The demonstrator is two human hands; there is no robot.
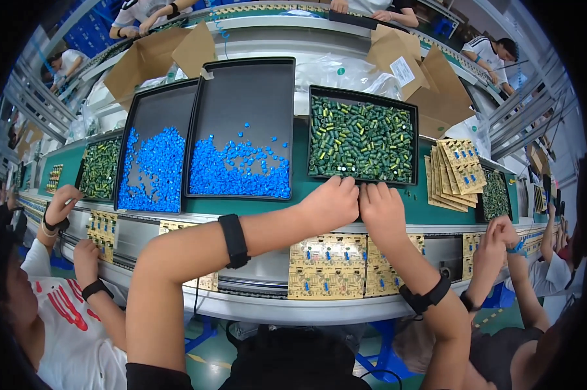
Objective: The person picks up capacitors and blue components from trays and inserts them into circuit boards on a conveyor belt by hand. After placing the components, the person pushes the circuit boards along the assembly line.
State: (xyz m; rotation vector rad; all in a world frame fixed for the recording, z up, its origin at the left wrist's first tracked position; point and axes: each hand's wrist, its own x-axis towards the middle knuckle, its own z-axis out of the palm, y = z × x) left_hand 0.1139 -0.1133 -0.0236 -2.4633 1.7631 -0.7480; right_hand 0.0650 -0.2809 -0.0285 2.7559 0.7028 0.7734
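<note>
My left hand point(333, 200) and my right hand point(382, 209) are close together at the front rim of a black tray point(415, 149) filled with small green cylindrical capacitors point(358, 140). Both sets of fingers are bent and closed, the tips hidden from view. Whatever they hold, if anything, is too small or covered. Below my wrists, tan circuit boards point(327, 263) fitted with blue components lie on the conveyor, and another tan board point(385, 278) lies partly behind my right forearm. A few loose green capacitors point(410, 194) lie on the green surface just right of my hands.
Two black trays of blue disc-shaped components point(153, 169) point(238, 170) stand to the left. A fanned stack of tan boards point(459, 170) sits at the right. Open cardboard boxes point(157, 62) point(430, 81) are behind. Co-workers' hands point(85, 260) point(491, 244) work on both sides.
</note>
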